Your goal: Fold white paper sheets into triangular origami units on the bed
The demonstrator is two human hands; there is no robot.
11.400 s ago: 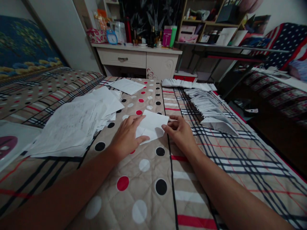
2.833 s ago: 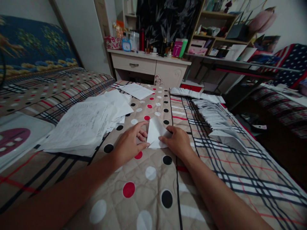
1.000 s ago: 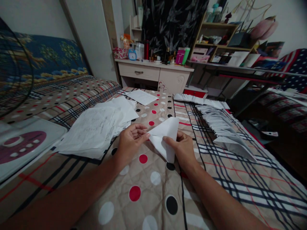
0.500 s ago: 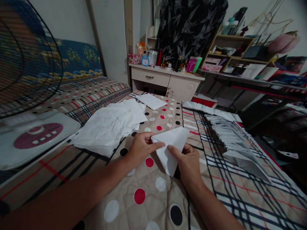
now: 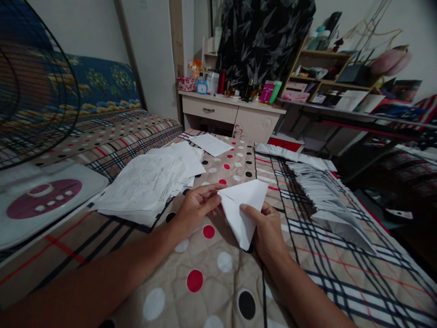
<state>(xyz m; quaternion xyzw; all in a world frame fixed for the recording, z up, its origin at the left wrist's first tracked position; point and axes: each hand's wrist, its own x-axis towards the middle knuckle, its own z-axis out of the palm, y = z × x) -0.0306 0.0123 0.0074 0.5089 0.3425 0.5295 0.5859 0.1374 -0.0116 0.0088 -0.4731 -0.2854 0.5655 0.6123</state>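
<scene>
A white sheet of paper [image 5: 244,196], folded into a pointed shape, is held just above the spotted bedspread. My right hand [image 5: 269,228] grips its right side, thumb on top and fingers underneath. At the paper's left corner, my left hand [image 5: 194,207] has its thumb and fingers closed around the edge. A loose pile of printed papers [image 5: 139,182] lies to the left of my hands. Beyond it rests a separate white sheet [image 5: 212,145]. On the right stands a long row of folded papers [image 5: 314,191], packed closely together.
A fan [image 5: 37,91] with a white base [image 5: 51,196] stands close on the left. Another strip of folded paper [image 5: 295,157] lies at the bed's far right. Behind the bed are a white dresser [image 5: 210,109] with bottles and a cluttered shelf [image 5: 321,84].
My left thumb has slid off the middle of the folded paper to its left corner. My right hand keeps its grip. The view has shifted slightly to the right.
</scene>
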